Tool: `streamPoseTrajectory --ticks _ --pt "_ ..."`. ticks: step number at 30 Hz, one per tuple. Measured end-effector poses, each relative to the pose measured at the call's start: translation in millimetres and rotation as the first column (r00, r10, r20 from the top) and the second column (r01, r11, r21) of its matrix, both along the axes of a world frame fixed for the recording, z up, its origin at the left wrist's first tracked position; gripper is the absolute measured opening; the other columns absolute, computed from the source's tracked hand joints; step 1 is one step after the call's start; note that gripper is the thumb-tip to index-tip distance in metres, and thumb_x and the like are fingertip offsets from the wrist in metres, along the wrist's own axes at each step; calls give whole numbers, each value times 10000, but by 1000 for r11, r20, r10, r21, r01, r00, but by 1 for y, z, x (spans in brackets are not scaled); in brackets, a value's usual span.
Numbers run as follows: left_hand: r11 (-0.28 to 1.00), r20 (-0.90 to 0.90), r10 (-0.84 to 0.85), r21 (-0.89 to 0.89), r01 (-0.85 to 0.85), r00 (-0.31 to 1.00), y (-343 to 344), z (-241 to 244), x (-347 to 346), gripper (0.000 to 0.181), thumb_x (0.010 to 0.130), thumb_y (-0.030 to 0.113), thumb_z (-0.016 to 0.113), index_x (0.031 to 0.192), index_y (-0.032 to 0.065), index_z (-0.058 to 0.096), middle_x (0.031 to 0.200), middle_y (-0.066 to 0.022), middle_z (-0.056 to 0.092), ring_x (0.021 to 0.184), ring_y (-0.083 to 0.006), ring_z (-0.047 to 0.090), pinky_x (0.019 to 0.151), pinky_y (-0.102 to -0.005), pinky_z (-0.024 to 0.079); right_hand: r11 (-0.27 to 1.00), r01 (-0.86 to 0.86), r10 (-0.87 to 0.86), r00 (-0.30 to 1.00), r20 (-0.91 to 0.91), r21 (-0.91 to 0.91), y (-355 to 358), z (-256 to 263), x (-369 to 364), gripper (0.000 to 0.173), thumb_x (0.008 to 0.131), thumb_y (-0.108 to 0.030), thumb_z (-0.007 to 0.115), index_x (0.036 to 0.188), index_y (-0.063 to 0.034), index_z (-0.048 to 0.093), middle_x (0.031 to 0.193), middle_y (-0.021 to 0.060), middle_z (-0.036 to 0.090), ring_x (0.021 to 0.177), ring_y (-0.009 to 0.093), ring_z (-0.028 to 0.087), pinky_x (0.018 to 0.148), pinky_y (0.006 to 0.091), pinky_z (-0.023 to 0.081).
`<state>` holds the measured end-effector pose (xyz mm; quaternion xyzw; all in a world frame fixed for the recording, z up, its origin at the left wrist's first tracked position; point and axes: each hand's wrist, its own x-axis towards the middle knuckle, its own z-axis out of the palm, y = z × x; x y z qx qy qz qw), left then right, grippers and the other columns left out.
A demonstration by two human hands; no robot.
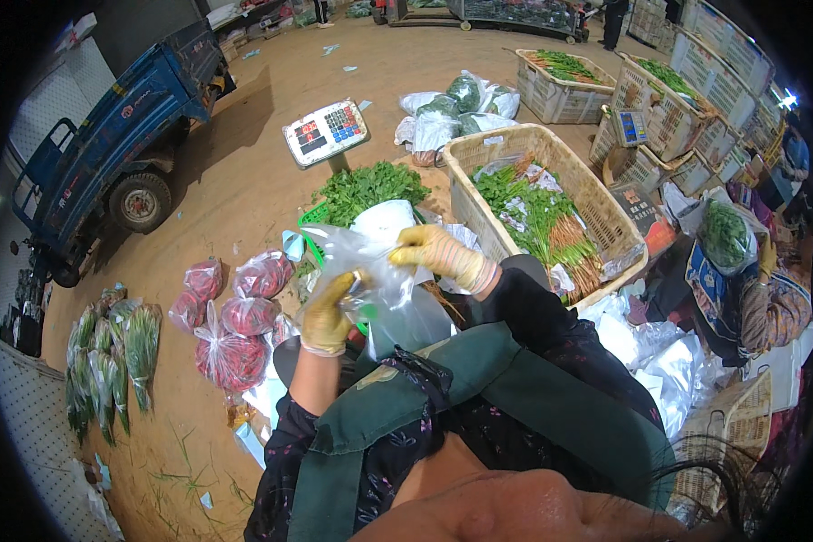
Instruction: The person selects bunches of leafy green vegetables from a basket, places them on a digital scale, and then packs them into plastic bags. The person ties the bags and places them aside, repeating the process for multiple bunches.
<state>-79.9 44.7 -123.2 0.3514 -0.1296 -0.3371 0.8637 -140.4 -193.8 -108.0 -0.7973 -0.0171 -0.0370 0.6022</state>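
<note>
In yellowish work gloves, both of my hands hold a clear plastic bag (406, 315) in front of my chest. My left hand (330, 315) grips its left side, slightly blurred. At the upper right of the bag, my right hand (440, 254) pinches the film between thumb and fingers. The bag looks flat. Just beyond it, leafy green herbs (372, 193) fill a green plastic basket (313, 234), and something white partly covers them. Behind these leaves rises the display of a digital scale (326, 133). The bag hides the near part of the basket.
A large plastic crate (471, 183) of red-stemmed greens (549, 230) stands at right. Bagged red produce (234, 352) and bundled long greens (112, 352) lie on the floor at left. A blue cargo tricycle (125, 129) is parked behind them. Another person (776, 308) holds bagged greens at far right.
</note>
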Motion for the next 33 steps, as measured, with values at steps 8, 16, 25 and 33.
streamPoseTrajectory --ticks 8,16,25,33 --pt "968 -29 -46 -248 38 999 88 -2 55 80 917 128 555 873 67 583 789 -37 598 666 -109 528 600 -265 454 467 539 -577 787 220 -702 -145 -81 -31 218 771 -268 659 860 -70 679 878 168 665 883 367 631 793 435 490" --pt "765 698 -218 556 -325 682 68 73 42 193 917 225 582 859 43 603 725 3 541 611 -86 481 560 -232 389 775 187 -1 956 295 -603 -68 42 -43 978 599 -380 848 1419 -59 422 1330 199 530 1235 334 493 1029 402 389" --pt "12 603 -759 389 -921 245 64 37 93 454 778 92 611 1224 81 529 1066 -169 625 940 -360 633 757 -451 509 622 118 28 985 173 -774 -1 -17 42 451 751 -138 602 1187 -237 656 918 164 688 864 336 665 796 434 522" --pt "85 696 -686 366 -927 212 157 65 38 175 763 116 660 912 51 596 886 -174 609 884 -383 598 754 -437 499 604 130 -203 979 5 -786 -23 -17 85 469 825 -174 552 1292 -187 584 1129 179 657 1019 343 633 873 401 506"
